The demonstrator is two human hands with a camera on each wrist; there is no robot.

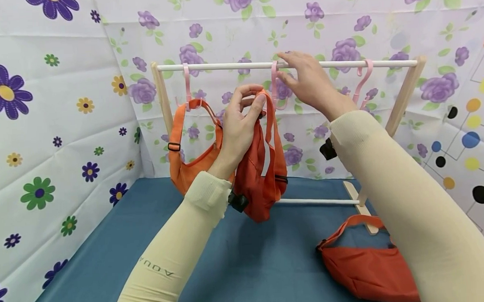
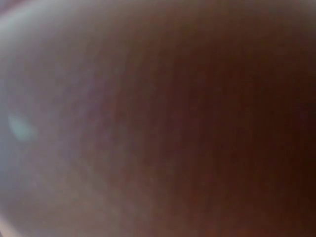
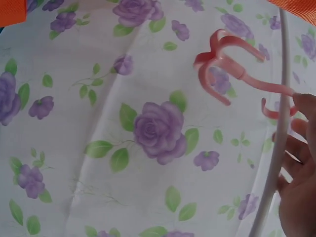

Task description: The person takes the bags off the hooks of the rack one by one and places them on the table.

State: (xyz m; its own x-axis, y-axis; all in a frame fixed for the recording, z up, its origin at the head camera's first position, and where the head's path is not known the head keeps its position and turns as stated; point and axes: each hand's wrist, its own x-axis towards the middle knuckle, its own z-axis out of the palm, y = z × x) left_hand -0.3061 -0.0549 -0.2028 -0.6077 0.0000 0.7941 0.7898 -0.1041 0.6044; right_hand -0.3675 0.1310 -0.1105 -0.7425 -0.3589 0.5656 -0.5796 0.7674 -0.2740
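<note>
My left hand (image 1: 239,124) pinches the orange strap of a red bag (image 1: 256,177) between thumb and fingers, holding it up below the rail. The bag hangs beside the middle pink hook (image 1: 274,81). My right hand (image 1: 309,82) is at the white rail (image 1: 231,66), fingers extended over it, thumb tip at that hook's stem. In the right wrist view, the pronged lower end of the hook (image 3: 229,66) hangs bare, with the right hand (image 3: 302,182) beside the rail. The left wrist view is dark and blurred.
An orange bag (image 1: 198,170) hangs from the left pink hook (image 1: 187,84). Another pink hook (image 1: 363,82) is on the rail's right part. A second red bag (image 1: 366,271) lies on the blue cloth (image 1: 278,265) at the right. The rack's wooden post (image 1: 404,96) stands behind my right arm.
</note>
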